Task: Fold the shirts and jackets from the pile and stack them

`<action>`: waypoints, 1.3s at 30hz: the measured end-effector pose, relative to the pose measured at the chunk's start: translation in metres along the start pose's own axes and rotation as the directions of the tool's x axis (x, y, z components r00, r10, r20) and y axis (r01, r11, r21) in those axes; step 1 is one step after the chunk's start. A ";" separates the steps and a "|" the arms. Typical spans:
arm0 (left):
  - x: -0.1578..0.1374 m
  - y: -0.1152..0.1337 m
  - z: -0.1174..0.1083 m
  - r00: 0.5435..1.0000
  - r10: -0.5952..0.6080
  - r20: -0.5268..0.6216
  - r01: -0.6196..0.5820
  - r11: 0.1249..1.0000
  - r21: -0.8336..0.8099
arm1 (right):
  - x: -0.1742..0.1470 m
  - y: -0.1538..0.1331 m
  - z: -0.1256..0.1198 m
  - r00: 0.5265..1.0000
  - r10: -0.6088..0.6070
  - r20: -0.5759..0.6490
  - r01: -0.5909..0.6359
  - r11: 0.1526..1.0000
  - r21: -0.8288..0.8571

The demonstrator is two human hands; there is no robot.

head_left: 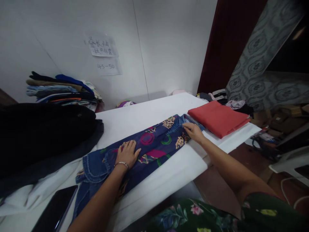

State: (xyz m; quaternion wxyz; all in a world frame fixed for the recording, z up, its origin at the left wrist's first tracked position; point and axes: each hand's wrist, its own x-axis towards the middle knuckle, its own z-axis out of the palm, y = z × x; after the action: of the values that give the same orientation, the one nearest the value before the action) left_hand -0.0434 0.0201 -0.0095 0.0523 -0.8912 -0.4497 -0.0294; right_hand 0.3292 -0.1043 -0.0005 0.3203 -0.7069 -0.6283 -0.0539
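A blue denim jacket (151,141) printed with pink, green and tan shapes lies lengthwise across the white table. Near its left end, my left hand (127,154) rests flat on the cloth with its fingers spread; a bracelet circles that wrist. At the other end, my right hand (193,131) pinches the denim by the collar between thumb and fingers. Plain denim edges with a frayed trim show to the left of my left hand. My left forearm hides part of the jacket's lower left.
A folded red cloth (218,117) lies at the table's right end. At left are a black garment heap (48,135), a stack of folded clothes (62,88) and a dark phone-like slab (56,207). A white plastic chair (293,161) stands right. Handwritten papers (103,46) hang on the wall.
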 end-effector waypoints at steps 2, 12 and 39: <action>0.000 0.000 -0.001 1.000 -0.001 -0.002 0.001 1.000 -0.002 | -0.002 0.013 -0.010 0.993 0.092 -0.069 -0.096 0.994 -0.053; 0.001 0.000 -0.001 1.000 0.007 -0.007 -0.007 1.000 0.020 | -0.022 0.052 0.009 0.996 0.079 -0.029 -0.080 0.997 -0.019; -0.002 -0.006 0.008 0.974 0.166 -0.154 -0.192 0.966 -0.172 | 0.091 0.016 0.052 0.962 0.077 0.263 0.028 0.927 -0.375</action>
State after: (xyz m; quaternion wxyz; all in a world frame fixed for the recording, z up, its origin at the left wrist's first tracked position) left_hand -0.0500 0.0230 -0.0177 0.0026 -0.9250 -0.3578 -0.1280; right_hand 0.3457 0.0005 -0.0046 0.0902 -0.7635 -0.6355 -0.0712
